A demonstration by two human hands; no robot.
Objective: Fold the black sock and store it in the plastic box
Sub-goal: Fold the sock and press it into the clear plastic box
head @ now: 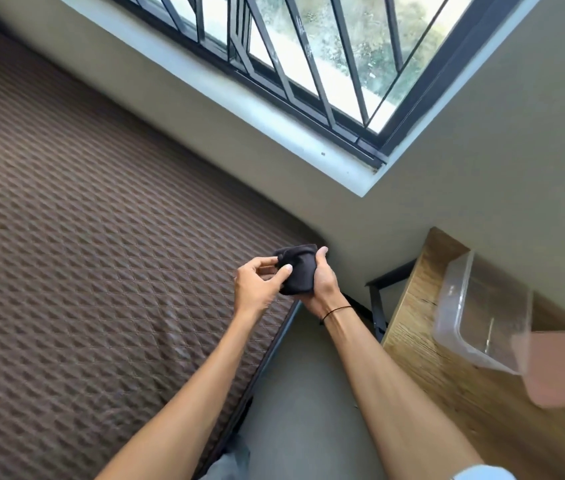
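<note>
The black sock (297,270) is bunched into a small bundle, held in the air over the corner of the bed. My right hand (321,284) cups it from the right and below. My left hand (260,282) pinches its left edge with thumb and fingers. The clear plastic box (482,310) stands open on a wooden table at the right, well apart from both hands, with nothing visible inside it.
A bed with a brown quilted cover (84,254) fills the left. The wooden table (423,341) with black metal legs stands at the right, a pink blurred object (561,368) next to the box. A strip of grey floor (291,393) lies between them. A barred window (308,57) is ahead.
</note>
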